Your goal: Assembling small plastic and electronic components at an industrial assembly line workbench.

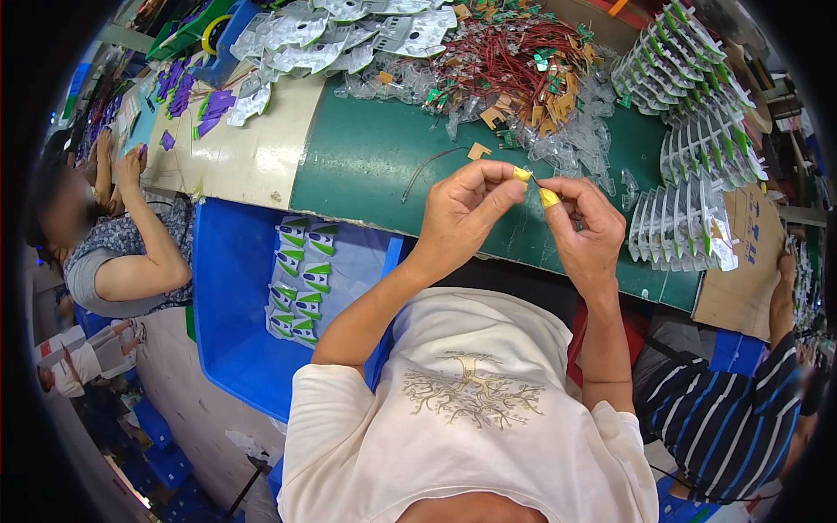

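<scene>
- A thin dark piece [534, 179] (too small to make out fully) sits between the two hands, above the green tabletop [366, 157].
- The right hand [590, 222] pinches it; the left hand [466, 213] is just beside, fingers drawn together, though whether they grip it I cannot tell.
- Yellow coverings [548, 198] cap some fingertips.
- Beyond lie a tan block [479, 151] and a heap of red wires [510, 65].
- At right, stacked grey-and-green shells [680, 228]; at left, a blue bin [228, 349] holding green-and-white parts [288, 261].

Illegible print [755, 228] on the brown cardboard [738, 298]
</scene>
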{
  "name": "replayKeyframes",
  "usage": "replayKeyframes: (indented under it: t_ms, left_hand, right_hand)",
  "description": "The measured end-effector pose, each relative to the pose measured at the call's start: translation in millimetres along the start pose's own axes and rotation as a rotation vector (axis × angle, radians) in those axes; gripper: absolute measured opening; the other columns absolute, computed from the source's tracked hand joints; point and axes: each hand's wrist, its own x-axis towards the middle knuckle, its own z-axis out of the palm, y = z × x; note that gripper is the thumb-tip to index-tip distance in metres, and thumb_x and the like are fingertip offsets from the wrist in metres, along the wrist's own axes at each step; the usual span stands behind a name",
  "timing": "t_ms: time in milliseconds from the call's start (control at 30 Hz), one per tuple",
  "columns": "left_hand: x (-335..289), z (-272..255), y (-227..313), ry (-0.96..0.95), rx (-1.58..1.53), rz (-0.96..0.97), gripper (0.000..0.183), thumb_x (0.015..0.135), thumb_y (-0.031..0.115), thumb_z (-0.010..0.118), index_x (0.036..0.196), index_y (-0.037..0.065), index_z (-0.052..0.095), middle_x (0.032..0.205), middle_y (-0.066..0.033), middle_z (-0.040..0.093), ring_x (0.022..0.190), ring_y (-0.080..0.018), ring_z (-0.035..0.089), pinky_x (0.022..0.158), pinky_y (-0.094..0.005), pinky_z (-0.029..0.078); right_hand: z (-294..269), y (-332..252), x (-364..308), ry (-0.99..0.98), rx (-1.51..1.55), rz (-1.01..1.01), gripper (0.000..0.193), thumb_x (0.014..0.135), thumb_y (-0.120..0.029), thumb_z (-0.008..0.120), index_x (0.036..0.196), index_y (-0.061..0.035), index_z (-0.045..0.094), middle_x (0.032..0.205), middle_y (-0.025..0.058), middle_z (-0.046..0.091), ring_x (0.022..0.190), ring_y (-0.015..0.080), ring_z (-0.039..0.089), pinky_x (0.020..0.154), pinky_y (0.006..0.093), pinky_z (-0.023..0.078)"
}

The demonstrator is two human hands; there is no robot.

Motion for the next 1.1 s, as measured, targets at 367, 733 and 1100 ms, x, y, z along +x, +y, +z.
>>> replayKeyframes:
  t_ms: [367,733,1100]
  left_hand:
    - [4.4,-6.8,-3.8,-0.036,0.065,0.029,0.015,0.089,0.007,0.071,0.101,-0.001,0.066,0.095,-0.0027,0.068,0.085,-0.0074,0.063,0.077,-0.0231,0.052]
    - [-5.6,-9.1,-12.7,-0.067,0.131,0.038,0.018,0.087,0.003,0.072,0.103,-0.001,0.066,0.094,-0.0028,0.067,0.086,-0.0077,0.062,0.077,-0.0241,0.052]
    - [-1.3,-71.8,1.0,-0.245,-0.386,-0.594,0.045,0.089,0.017,0.073,0.125,0.008,0.048,0.1,-0.0057,0.066,0.083,-0.0114,0.065,0.072,-0.0234,0.052]
  right_hand:
    - [3.3,1.8,0.1,-0.004,-0.089,-0.125,0.019,0.079,0.008,0.067,0.095,-0.0003,0.069,0.085,0.0067,0.066,0.059,0.0088,0.055,0.051,0.0231,0.045]
    - [7.2,-3.1,-0.4,-0.089,-0.096,-0.108,0.014,0.075,0.008,0.066,0.086,-0.0005,0.066,0.08,0.0043,0.063,0.054,0.0073,0.045,0.048,0.023,0.036]
    - [33.2,8.1,13.7,-0.416,0.235,0.059,0.011,0.081,0.007,0.068,0.091,0.0022,0.071,0.082,0.0057,0.065,0.072,0.0098,0.059,0.064,0.021,0.046]
